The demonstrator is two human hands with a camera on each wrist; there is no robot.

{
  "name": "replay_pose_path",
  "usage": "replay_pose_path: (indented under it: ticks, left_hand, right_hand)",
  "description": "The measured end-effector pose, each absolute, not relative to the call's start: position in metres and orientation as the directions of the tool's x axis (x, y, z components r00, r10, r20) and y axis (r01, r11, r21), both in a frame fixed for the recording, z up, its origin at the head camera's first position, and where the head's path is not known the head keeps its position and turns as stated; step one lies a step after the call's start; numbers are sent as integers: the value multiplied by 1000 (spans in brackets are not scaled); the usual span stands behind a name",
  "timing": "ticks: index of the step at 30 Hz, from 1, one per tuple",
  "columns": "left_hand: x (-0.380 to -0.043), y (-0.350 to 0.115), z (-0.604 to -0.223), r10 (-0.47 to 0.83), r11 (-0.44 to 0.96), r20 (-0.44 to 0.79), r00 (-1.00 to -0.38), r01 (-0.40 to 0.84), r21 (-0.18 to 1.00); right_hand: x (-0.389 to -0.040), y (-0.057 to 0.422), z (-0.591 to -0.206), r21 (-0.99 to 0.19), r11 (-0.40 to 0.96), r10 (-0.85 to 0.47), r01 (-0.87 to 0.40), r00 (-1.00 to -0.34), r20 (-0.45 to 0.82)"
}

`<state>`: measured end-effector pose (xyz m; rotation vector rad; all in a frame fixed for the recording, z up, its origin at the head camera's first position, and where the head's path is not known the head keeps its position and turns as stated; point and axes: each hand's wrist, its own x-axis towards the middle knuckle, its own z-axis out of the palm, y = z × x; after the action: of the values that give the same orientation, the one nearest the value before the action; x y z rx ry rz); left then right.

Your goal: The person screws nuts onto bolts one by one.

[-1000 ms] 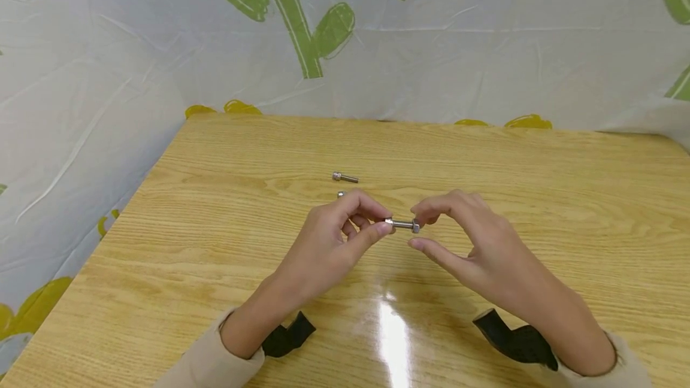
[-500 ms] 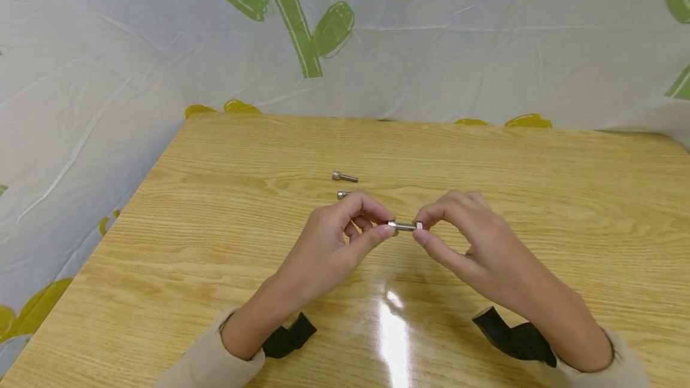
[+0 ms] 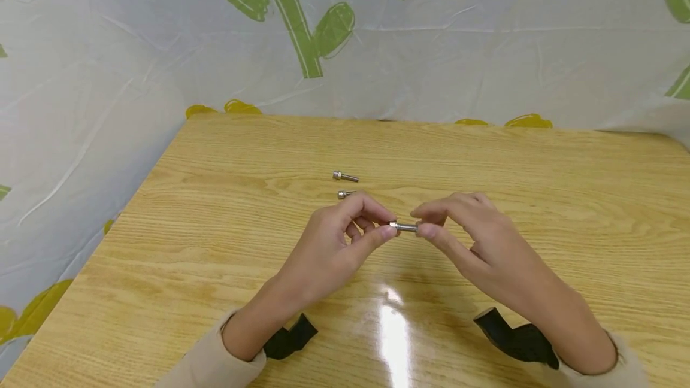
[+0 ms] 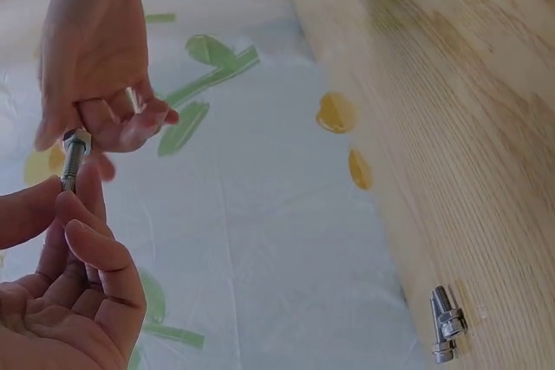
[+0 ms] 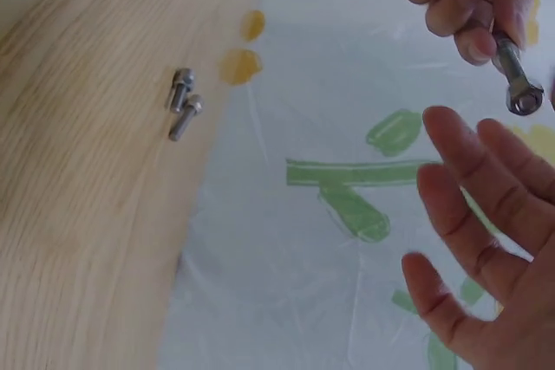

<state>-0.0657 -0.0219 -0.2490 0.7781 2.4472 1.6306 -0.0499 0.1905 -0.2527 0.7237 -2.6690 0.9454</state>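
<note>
Above the table, my left hand pinches the head of a steel bolt between thumb and forefinger. The bolt lies roughly level, its threaded end to the right. A hex nut sits on that end. My right hand is right beside the nut; its thumb is at the nut, while the forefinger stands apart above it. In the right wrist view, the right hand's fingers are spread and loosely bent. Two similar bolts, a far one and a nearer one, lie on the table beyond the left hand.
The wooden table has a glossy light reflection near its front. A pale sheet with green and yellow plant prints hangs behind it and along the left. Black wrist straps show below both hands.
The right thumb and forefinger closed on the nut half a second ago, and the forefinger has since lifted off. The left hand keeps its pinch, shifting slightly right.
</note>
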Motion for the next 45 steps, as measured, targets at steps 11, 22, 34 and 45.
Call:
replay_pose_path:
  ticks: [11,22,34,45]
  left_hand:
    - [-67,-23,-248,454,289,188,-871,344,893]
    - [-66,-23,-248,452,290,199,-869,355,889]
    - [-65,-22,-247,465,282,193,-864,351,893]
    - [-65,-23,-247,452,303,177,-874,337,892]
  right_hand:
    - [-54,192,-255,-443,604,-445,-662,-742,502]
    - [-54,193,-255,-434,612,-469,-661,-745,474]
    - [-53,190,-257,-486,607,-456,-628,-777,434]
    - [-52,192,-253,-462,604,-442,-650,-755,484]
